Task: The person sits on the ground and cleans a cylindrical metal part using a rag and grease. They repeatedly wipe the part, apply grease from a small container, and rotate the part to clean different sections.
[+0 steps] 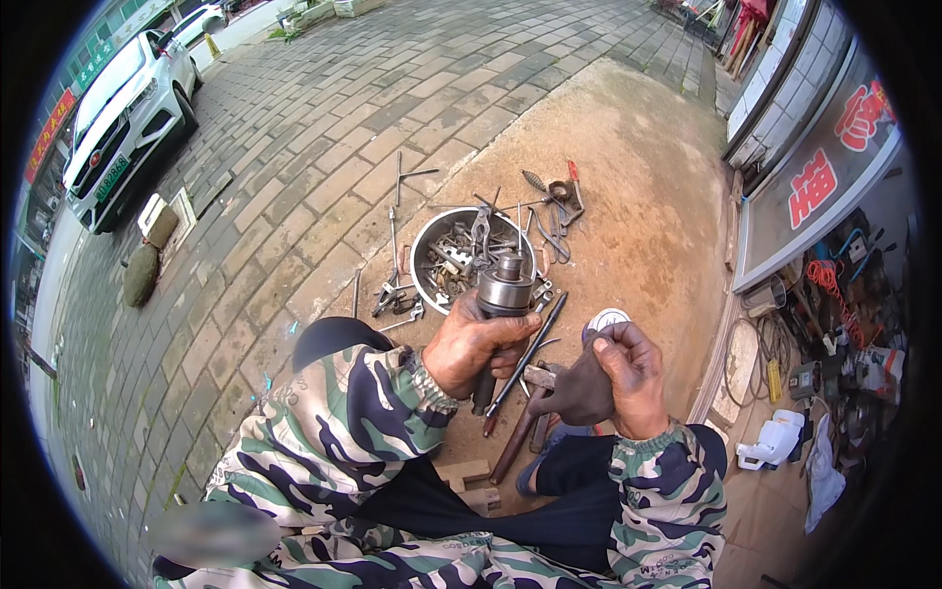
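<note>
My left hand (469,348) grips a steel cylindrical machined part (505,293) upright, with a narrower stepped top and a dark shaft below. My right hand (633,378) pinches a dark grey-brown rag (574,395). A steel basin (419,260) full of loose metal pieces and tools sits just beyond the part. A long thin bar (548,319) and a hammer with a wooden handle (520,442) lie between and below my hands. A round white object (603,318) is partly hidden behind the rag.
Scattered wrenches (400,177) and pliers (557,236) surround the basin. Wooden blocks (466,476) lie near my legs. A white car (128,128) stands on the brick pavement (324,118). At right are a glass door (785,206), hoses (824,290) and a white jug (770,437).
</note>
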A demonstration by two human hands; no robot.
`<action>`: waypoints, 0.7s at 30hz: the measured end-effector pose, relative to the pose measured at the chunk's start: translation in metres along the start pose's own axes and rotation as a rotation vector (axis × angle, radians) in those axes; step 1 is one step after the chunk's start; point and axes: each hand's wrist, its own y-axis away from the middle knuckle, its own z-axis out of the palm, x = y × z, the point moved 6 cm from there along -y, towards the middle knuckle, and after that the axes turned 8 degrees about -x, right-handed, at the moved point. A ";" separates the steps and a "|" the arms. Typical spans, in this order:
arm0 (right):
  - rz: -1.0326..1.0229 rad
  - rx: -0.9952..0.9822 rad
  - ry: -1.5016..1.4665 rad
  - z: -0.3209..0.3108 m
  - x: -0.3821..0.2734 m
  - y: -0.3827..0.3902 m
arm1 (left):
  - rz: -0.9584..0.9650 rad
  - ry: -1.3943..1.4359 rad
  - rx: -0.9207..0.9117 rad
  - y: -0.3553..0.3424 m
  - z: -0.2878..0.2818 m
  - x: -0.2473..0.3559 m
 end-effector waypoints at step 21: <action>0.040 -0.162 0.152 0.010 0.004 0.002 | 0.031 -0.190 0.113 -0.002 -0.011 -0.004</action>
